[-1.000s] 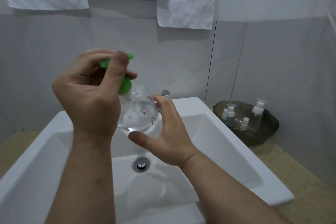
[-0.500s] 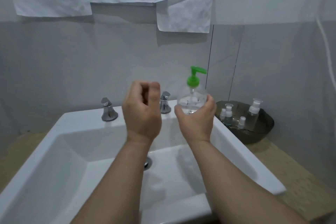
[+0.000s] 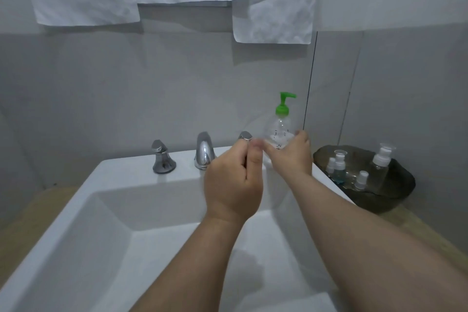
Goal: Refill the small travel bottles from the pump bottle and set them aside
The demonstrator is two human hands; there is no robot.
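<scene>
Pump bottle [image 3: 279,132] held upright by base, right hand [image 3: 291,157] fingers curled round it, 1 o'clock over sink [image 3: 177,162] rim. Left hand [image 3: 233,185] fingers curled, empty. Travel bottles [image 3: 338,162] kept in bowl [image 3: 400,185], 3 o'clock, likely within reach for filling.

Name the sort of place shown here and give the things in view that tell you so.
Most likely a bathroom: a white washbasin with a chrome tap stands against a tiled wall, and beside it a dark bowl holds small travel bottles. The right hand grips a pump bottle.
</scene>
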